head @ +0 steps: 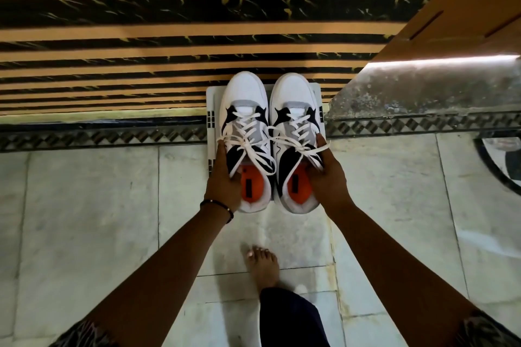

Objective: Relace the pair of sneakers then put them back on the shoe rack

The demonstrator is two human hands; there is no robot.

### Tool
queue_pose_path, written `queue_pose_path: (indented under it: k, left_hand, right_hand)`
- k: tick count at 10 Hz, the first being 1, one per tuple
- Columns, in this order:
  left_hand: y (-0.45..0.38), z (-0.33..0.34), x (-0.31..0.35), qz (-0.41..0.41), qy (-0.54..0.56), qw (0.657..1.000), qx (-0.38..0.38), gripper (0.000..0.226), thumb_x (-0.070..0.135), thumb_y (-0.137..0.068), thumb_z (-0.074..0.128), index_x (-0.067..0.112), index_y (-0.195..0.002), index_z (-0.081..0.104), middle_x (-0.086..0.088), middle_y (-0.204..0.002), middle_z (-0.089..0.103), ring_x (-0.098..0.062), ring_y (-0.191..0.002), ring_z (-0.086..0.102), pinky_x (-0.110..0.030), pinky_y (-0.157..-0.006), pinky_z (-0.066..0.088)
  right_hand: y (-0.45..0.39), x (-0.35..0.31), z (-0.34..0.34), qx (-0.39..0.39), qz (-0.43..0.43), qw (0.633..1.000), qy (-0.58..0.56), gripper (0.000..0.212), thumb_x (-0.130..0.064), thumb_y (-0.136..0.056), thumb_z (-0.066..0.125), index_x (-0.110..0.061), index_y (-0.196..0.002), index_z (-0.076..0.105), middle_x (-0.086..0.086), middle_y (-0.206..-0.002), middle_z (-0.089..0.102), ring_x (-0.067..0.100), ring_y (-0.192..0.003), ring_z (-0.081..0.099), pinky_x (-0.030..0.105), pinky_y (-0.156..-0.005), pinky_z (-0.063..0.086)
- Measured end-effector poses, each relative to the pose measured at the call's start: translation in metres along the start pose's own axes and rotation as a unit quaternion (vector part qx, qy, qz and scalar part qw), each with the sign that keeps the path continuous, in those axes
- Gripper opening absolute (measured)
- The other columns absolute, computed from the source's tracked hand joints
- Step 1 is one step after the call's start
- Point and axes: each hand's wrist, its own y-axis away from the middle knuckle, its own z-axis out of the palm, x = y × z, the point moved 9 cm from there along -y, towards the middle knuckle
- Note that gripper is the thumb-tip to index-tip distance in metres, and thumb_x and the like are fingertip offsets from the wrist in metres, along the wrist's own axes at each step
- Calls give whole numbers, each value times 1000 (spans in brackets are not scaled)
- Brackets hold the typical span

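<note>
Two white sneakers with black and grey panels, orange insoles and white laces sit side by side, toes pointing away from me. My left hand [223, 177] grips the outer side of the left sneaker [244, 110]. My right hand [327, 175] grips the outer side of the right sneaker [293, 101]. Both are laced, with loose bow loops spilling across the tongues. Under them lies a white shoe rack shelf [211, 98], of which only the edges show.
Black and tan striped stair steps [141, 36] rise just beyond the shoes. A wooden door [465, 8] and a grey stone ledge [423, 87] stand at the right. My bare foot [262, 265] is on the pale marble floor [98, 220] below the shoes.
</note>
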Motion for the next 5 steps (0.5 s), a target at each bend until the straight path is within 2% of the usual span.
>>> queue_pose_path:
  k: [1,2,3,4,5]
  left_hand:
    - [-3,0,5,17,-37,999,-1,68,7,-84,51,14,-143,19,-17,-142,42,-34,-130,40,-50,-109,33]
    - [6,-6,13,28,-54,998,10,65,10,-81,56,7,-139,27,-21,-143,39,-36,-133,35,-51,-111,31]
    - [55,-23,36,34,-62,997,43,61,6,-85,53,1,-140,25,-22,-148,29,-33,-139,26,-42,-117,21]
    - [122,-51,67,55,-53,994,83,57,3,-89,47,-1,-140,21,-20,-151,24,-30,-141,22,-32,-117,16]
    - [185,-76,96,101,-45,991,79,50,4,-89,48,0,-136,32,-20,-147,33,-30,-137,30,-18,-108,15]
  right_hand:
    - [9,-1,-3,-10,6,1000,7,59,-8,-87,53,-37,-136,38,-12,-110,57,9,-100,53,26,-83,39]
    - [25,0,-12,-19,12,1000,-6,49,-12,-88,55,-33,-131,46,-8,-116,61,13,-108,55,29,-90,42]
    - [67,-16,-31,15,-6,1000,6,48,-11,-90,54,-25,-135,46,-5,-131,56,17,-119,54,20,-91,39]
    - [134,-66,-47,28,-104,993,41,41,-14,-93,52,-25,-132,49,-11,-123,57,14,-96,64,3,-75,37]
    - [205,-111,-53,-3,-185,981,57,38,-14,-92,53,-19,-130,52,-13,-123,52,2,-109,52,-7,-86,29]
